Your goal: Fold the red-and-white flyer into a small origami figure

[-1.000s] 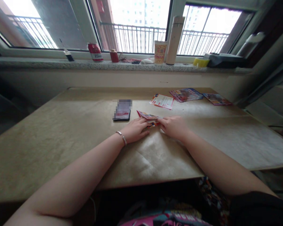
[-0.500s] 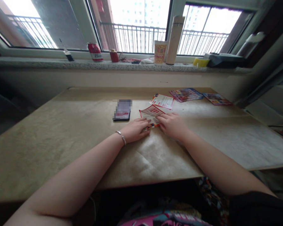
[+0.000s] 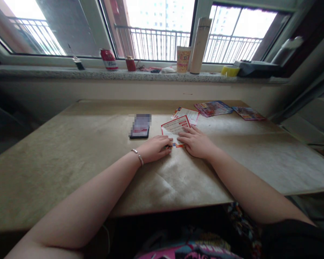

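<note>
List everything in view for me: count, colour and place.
table: 1, tan, fills the foreground
phone: 1, dark, on the table, left of the near leaflet
near leaflet: 1, red and white, under both hands, far part tilted up
second leaflet: 1, white and red, just behind it
colourful leaflets: 2, multicoloured, table's far right
can: 1, red, windowsill left
paper cup: 1, patterned, windowsill middle
flask: 1, beige, beside the paper cup
tape roll: 1, yellow, windowsill right
bracelet: 1, silver, left wrist
left hand: 1, bare, fingertips at the near leaflet's near edge
right hand: 1, bare, flat on the near leaflet
</note>
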`<state>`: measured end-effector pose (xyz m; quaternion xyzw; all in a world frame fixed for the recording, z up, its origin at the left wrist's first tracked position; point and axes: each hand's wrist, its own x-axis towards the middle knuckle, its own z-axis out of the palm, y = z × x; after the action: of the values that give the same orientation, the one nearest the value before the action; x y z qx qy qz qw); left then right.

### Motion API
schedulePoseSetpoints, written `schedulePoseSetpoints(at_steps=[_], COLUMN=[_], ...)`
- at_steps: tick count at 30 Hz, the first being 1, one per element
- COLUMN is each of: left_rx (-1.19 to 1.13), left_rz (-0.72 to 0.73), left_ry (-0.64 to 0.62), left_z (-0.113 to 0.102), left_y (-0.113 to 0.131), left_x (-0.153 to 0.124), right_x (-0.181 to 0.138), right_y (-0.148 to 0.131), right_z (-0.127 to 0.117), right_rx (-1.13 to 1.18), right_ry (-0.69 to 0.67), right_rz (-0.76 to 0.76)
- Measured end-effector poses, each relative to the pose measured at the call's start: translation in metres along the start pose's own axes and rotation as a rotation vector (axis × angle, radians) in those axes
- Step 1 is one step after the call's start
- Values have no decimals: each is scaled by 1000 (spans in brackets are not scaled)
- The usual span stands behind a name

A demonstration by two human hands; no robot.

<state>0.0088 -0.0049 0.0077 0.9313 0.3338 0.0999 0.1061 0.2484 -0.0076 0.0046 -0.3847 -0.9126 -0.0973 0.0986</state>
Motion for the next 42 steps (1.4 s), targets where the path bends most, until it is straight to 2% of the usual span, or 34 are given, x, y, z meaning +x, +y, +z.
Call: schedulePoseSetpoints(at_steps=[7, 13, 16, 21, 28, 35, 42], left_rx=[58, 160, 184, 227, 246, 278, 246], left_rz=[-12, -101, -105, -98, -124, -117, -117], left_ry=[2, 36, 49, 79, 105, 86, -5], left_z=[0, -1, 2, 9, 13, 10, -1], left_y=[2, 5, 4, 3, 6, 6, 0], left_x=[1, 1, 0, 2, 3, 0, -4], right_x=[-1, 1, 3, 5, 7, 3, -4], right_y=[1, 3, 0, -7, -6, 7, 20], right_z=[-2, -7, -5, 3, 12, 11, 5], right_rx=[60, 129, 148, 146, 250, 256, 322], right_ry=[-56, -28, -24, 62, -8, -68, -87], right_rz=[126, 101, 55, 27, 16, 44, 50])
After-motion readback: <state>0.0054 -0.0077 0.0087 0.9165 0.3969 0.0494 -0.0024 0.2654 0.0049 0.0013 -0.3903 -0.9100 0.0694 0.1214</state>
